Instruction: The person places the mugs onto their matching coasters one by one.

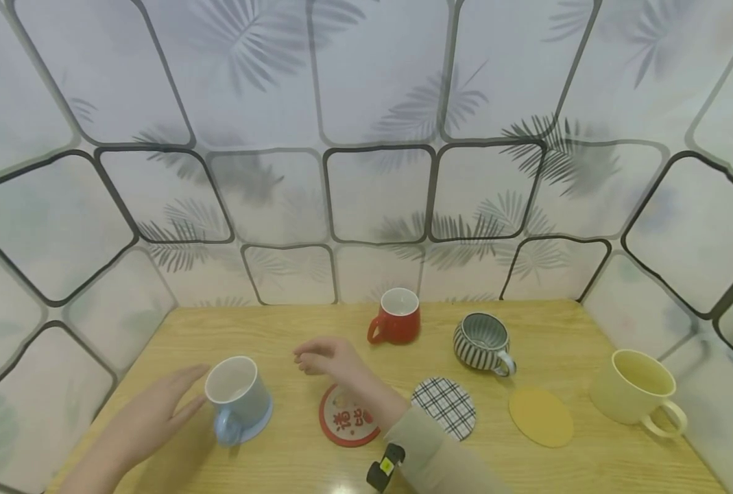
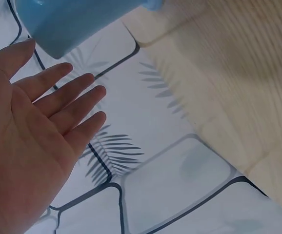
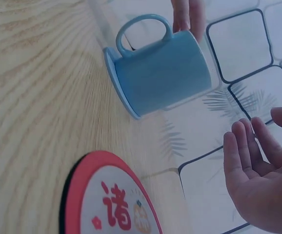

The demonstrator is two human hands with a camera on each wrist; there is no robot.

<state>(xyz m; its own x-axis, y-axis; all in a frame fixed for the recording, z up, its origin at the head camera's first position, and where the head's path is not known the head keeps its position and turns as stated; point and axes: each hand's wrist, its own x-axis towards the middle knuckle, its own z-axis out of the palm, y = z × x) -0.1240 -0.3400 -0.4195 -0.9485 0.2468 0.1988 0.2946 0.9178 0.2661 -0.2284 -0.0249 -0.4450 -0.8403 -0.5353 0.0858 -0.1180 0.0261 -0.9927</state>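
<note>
A light blue mug (image 1: 249,394) stands upright on a blue coaster (image 1: 267,420) at the table's left, its handle facing the near side. Just left of it is my left hand (image 1: 150,415), fingers extended; whether the fingertips touch the mug I cannot tell. The left wrist view shows that palm empty, the thumb close to the mug (image 2: 77,22). My right hand (image 1: 332,357) hovers, loosely bent and empty, right of the mug, its forearm partly hiding a red-rimmed round coaster (image 1: 335,433) with Chinese characters. In the right wrist view the blue mug (image 3: 165,73) sits on its coaster.
A red mug (image 1: 399,322) stands at the back, with a striped cup (image 1: 478,346) to its right. A plaid coaster (image 1: 446,405) and a yellow coaster (image 1: 542,416) lie nearer. A yellow mug (image 1: 625,394) is far right. Patterned fabric (image 1: 378,192) rises behind the table.
</note>
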